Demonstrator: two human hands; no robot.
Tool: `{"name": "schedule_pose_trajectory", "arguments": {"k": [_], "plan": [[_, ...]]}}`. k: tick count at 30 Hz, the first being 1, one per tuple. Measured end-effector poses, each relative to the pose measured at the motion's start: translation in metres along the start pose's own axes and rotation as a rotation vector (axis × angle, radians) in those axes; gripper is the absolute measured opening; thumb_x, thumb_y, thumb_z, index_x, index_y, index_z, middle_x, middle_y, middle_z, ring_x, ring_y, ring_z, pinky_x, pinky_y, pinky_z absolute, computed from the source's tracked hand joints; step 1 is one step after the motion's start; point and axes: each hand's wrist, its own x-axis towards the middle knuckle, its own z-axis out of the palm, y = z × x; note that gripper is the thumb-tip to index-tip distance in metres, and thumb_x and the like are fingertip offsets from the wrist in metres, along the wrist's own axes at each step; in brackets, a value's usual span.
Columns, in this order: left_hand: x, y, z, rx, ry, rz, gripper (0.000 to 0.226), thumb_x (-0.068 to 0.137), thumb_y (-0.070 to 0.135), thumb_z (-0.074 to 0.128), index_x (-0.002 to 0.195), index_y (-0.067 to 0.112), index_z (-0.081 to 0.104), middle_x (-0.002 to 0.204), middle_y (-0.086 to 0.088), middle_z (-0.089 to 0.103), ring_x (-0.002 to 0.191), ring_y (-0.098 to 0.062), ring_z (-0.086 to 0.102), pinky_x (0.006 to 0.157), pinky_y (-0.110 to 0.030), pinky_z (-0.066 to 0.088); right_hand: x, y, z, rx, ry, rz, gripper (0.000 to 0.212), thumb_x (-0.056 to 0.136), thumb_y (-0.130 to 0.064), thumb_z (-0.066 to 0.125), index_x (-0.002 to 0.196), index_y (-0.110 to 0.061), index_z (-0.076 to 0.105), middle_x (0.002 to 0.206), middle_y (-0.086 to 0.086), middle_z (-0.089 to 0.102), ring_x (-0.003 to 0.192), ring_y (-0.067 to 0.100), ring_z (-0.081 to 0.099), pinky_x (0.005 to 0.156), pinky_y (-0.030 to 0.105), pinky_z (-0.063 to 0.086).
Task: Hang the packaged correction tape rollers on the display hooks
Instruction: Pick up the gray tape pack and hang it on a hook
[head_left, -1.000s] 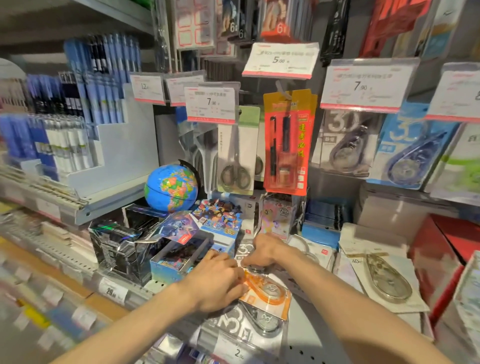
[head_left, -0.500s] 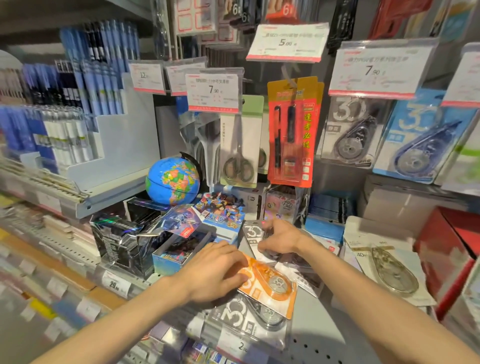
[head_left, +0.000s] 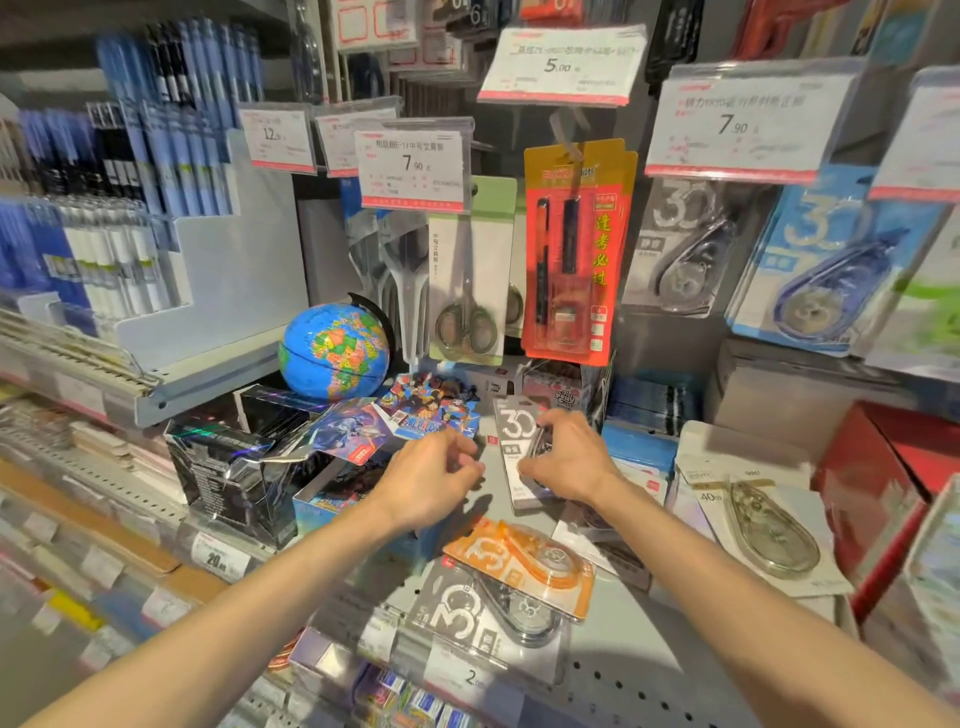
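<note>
Lying nearest on the grey shelf (head_left: 639, 618) are two packaged correction tape rollers, an orange pack (head_left: 524, 564) overlapping a clear pack (head_left: 483, 618). Beyond them, the left hand (head_left: 431, 480) hovers with fingers curled and empty, just beside the right hand (head_left: 566, 460), whose grip pinches a grey correction tape pack (head_left: 511, 441) held upright above the shelf. Farther back stands a small globe (head_left: 335, 356), and grey (head_left: 685, 249) and blue roller packs (head_left: 826, 265) hang on display hooks.

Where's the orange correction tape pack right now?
Head view, lower centre: the orange pack lies on the shelf, atop a grey pack, nearer the camera than both hands, untouched.
</note>
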Motion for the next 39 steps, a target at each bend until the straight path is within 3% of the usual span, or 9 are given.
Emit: {"name": "schedule_pose_trajectory", "arguments": {"k": [7, 13, 16, 18, 22, 25, 27, 34, 39], "plan": [[0.02, 0.012, 0.008, -0.277, -0.011, -0.146, 0.042, 0.097, 0.033, 0.062, 0.133, 0.015, 0.051, 0.093, -0.008, 0.074, 0.086, -0.026, 0.074, 0.09, -0.047, 0.058, -0.015, -0.002, -0.001, 0.108, 0.051, -0.079, 0.073, 0.074, -0.035, 0.077, 0.137, -0.023, 0.043, 0.136, 0.003, 0.044, 0.122, 0.02, 0.05, 0.097, 0.032, 0.044], [0.02, 0.014, 0.01, -0.55, -0.056, -0.189, 0.032, 0.098, 0.021, 0.063, 0.125, 0.008, 0.052, 0.081, -0.009, 0.064, 0.073, -0.022, 0.065, 0.086, -0.052, 0.061, -0.038, -0.005, -0.006, 0.152, 0.051, -0.205, 0.082, 0.075, -0.036, 0.08, 0.142, -0.021, 0.034, 0.136, -0.002, 0.047, 0.116, 0.013, 0.05, 0.089, 0.025, 0.041], [0.016, 0.012, 0.011, -0.624, -0.076, -0.167, 0.024, 0.096, 0.02, 0.063, 0.116, 0.011, 0.052, 0.076, -0.011, 0.064, 0.074, -0.026, 0.062, 0.088, -0.065, 0.055, -0.046, -0.005, -0.009, 0.143, 0.073, -0.231, 0.092, 0.076, -0.038, 0.079, 0.15, -0.021, 0.028, 0.142, 0.0, 0.045, 0.127, 0.017, 0.046, 0.101, 0.03, 0.041], [0.014, 0.009, 0.011, -0.626, -0.072, -0.137, 0.035, 0.088, 0.031, 0.066, 0.115, 0.013, 0.051, 0.083, -0.019, 0.065, 0.078, -0.029, 0.06, 0.087, -0.07, 0.052, -0.054, -0.003, -0.012, 0.123, 0.079, -0.249, 0.094, 0.078, -0.043, 0.077, 0.153, -0.021, 0.024, 0.148, 0.0, 0.04, 0.137, 0.018, 0.038, 0.112, 0.034, 0.036], [-0.003, 0.017, 0.002, -0.658, -0.088, -0.094, 0.044, 0.083, 0.037, 0.068, 0.118, 0.015, 0.053, 0.09, -0.022, 0.064, 0.083, -0.034, 0.063, 0.089, -0.067, 0.054, -0.076, 0.0, -0.021, 0.135, 0.05, -0.264, 0.102, 0.074, -0.054, 0.076, 0.155, -0.026, 0.02, 0.152, -0.004, 0.033, 0.14, 0.014, 0.035, 0.114, 0.033, 0.033], [-0.014, 0.031, -0.004, -0.698, -0.112, -0.02, 0.019, 0.096, 0.021, 0.064, 0.112, 0.014, 0.057, 0.09, -0.023, 0.064, 0.083, -0.038, 0.067, 0.086, -0.059, 0.059, -0.096, 0.004, -0.031, 0.151, 0.054, -0.274, 0.108, 0.07, -0.056, 0.079, 0.155, -0.03, 0.017, 0.155, -0.007, 0.032, 0.139, 0.012, 0.039, 0.114, 0.034, 0.035], [-0.018, 0.043, -0.005, -0.723, -0.124, 0.038, 0.01, 0.1, 0.011, 0.059, 0.111, 0.011, 0.059, 0.092, -0.016, 0.059, 0.084, -0.03, 0.064, 0.078, -0.047, 0.063, -0.109, 0.008, -0.041, 0.16, 0.081, -0.271, 0.107, 0.073, -0.053, 0.079, 0.156, -0.031, 0.015, 0.155, -0.011, 0.031, 0.137, 0.006, 0.039, 0.109, 0.023, 0.033], [-0.021, 0.117, -0.008, -0.703, -0.149, 0.234, 0.006, 0.1, 0.005, 0.056, 0.105, 0.008, 0.056, 0.083, -0.017, 0.058, 0.076, -0.019, 0.067, 0.067, -0.035, 0.061, -0.145, 0.026, -0.098, 0.156, 0.34, -0.277, 0.094, 0.073, -0.045, 0.081, 0.15, -0.034, 0.026, 0.134, -0.015, 0.042, 0.12, 0.001, 0.048, 0.094, 0.017, 0.036], [-0.013, 0.171, -0.01, -0.641, -0.122, 0.385, 0.007, 0.1, 0.009, 0.058, 0.105, 0.007, 0.054, 0.084, -0.021, 0.055, 0.077, -0.017, 0.06, 0.067, -0.032, 0.062, -0.158, 0.035, -0.136, 0.127, 0.508, -0.24, 0.093, 0.073, -0.04, 0.083, 0.149, -0.026, 0.03, 0.139, -0.009, 0.042, 0.125, 0.005, 0.045, 0.097, 0.013, 0.03]]}}
